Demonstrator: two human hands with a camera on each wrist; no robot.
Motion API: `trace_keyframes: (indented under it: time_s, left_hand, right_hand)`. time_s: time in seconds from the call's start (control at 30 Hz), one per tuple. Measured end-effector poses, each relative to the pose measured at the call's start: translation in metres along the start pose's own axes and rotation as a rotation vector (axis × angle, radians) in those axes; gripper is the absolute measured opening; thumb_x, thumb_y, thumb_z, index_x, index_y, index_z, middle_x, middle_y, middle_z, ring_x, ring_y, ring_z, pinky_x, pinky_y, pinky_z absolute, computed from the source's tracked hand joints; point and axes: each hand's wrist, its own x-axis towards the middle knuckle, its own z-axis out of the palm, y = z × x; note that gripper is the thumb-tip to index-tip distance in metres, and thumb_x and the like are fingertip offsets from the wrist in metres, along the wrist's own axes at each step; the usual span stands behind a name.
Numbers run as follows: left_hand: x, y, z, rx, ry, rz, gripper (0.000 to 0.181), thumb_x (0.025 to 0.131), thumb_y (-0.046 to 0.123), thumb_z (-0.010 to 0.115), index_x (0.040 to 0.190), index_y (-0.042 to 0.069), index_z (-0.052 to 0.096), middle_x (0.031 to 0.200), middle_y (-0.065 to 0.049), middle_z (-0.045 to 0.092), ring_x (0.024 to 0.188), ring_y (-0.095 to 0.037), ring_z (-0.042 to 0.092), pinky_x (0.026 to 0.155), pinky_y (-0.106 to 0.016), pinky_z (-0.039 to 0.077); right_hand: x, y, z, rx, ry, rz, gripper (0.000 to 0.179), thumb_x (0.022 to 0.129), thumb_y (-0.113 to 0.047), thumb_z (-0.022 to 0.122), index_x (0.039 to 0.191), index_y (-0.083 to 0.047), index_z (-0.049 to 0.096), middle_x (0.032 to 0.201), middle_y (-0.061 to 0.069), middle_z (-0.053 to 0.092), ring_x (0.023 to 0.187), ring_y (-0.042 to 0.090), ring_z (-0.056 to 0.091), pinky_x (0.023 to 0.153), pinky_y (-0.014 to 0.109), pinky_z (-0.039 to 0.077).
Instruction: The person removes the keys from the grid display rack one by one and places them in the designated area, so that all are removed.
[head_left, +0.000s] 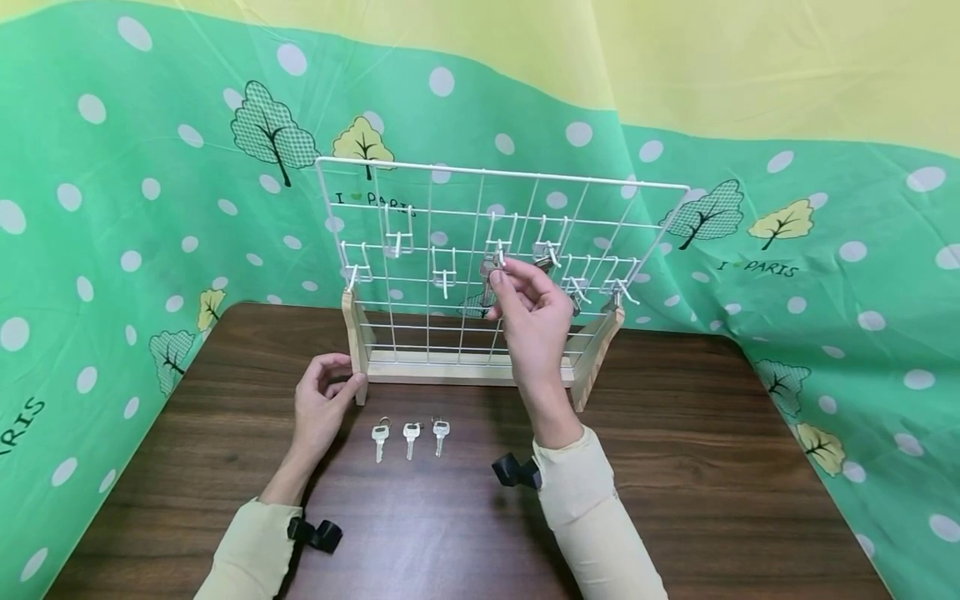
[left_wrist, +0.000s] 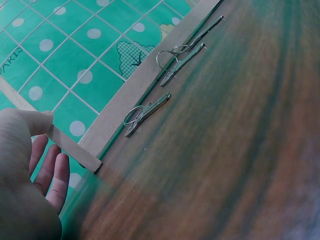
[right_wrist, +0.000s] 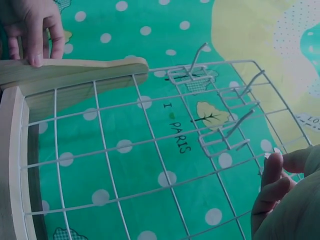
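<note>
A white wire grid rack [head_left: 427,312] stands on wooden legs, with several white hooks on its mesh. My right hand [head_left: 536,321] is up at a middle hook [head_left: 498,248], pinching a key [head_left: 487,271] by thumb and fingertips close to that hook. The right wrist view hides most of this key behind the fingers [right_wrist: 272,170]. Low on the left side, my left hand [head_left: 324,400] holds the rack's wooden leg [left_wrist: 75,147] between thumb and fingers. On the table before the rack lie three silver keys with rings: a left one [head_left: 380,442], a middle one [head_left: 411,440] and a right one [head_left: 441,435].
More hooks hang left, such as a lower hook [head_left: 445,279], and right, such as an end hook [head_left: 618,287]. Dark metal pieces show behind my right hand. A wooden crossbar [head_left: 450,368] joins the legs on the brown table [head_left: 420,533]. Green patterned cloth [head_left: 247,250] hangs behind.
</note>
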Motion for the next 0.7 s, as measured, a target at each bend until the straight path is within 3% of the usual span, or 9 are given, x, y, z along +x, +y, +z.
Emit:
trace_keyframes:
  time_s: [0.37, 0.7]
  left_hand:
    - [0.0, 0.0, -0.001, -0.001, -0.003, -0.003, 0.032, 0.097, -0.015, 0.076, 0.125, -0.017, 0.061, 0.11, 0.004, 0.07, 0.103, -0.009, 0.069, 0.082, -0.016, 0.06]
    - [-0.001, -0.001, -0.001, -0.001, -0.004, 0.005, 0.032, 0.097, -0.015, 0.075, 0.125, -0.017, 0.061, 0.109, 0.004, 0.07, 0.102, -0.009, 0.069, 0.081, -0.016, 0.059]
  right_hand:
    - [-0.002, -0.011, -0.003, 0.04, -0.072, 0.102, 0.026, 0.101, 0.005, 0.075, 0.127, 0.008, 0.075, 0.085, -0.003, 0.075, 0.052, 0.007, 0.059, 0.044, 0.015, 0.036]
    - [-0.006, -0.013, -0.002, 0.074, -0.039, 0.122, 0.009, 0.1, 0.003, 0.075, 0.108, 0.007, 0.076, 0.082, -0.001, 0.073, 0.05, 0.006, 0.057, 0.044, 0.015, 0.036]
